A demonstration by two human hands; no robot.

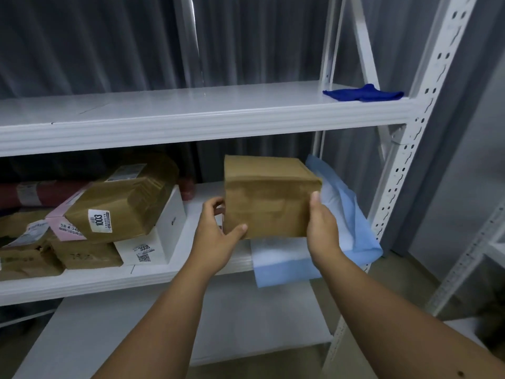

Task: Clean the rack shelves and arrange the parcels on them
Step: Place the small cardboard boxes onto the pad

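A brown cardboard parcel (269,196) hangs in front of the middle shelf (153,277) of a white metal rack, gripped from both sides. My left hand (218,232) grips its lower left corner, thumb on the front face. My right hand (322,228) clasps its right edge. Behind and under the parcel lies a light blue soft parcel (341,236), drooping over the shelf's front edge. At the shelf's left sits a stack of parcels: a brown one labelled 1003 (123,201), a white box labelled 3008 (155,236), a pink one (65,225). A dark blue cloth (363,93) lies on the upper shelf (191,119), far right.
More torn brown parcels (24,250) and a dark red roll (43,192) fill the far left of the middle shelf. A bare lower shelf (136,337) lies beneath. The rack's perforated upright (404,160) stands at right, with another rack (481,255) beyond it.
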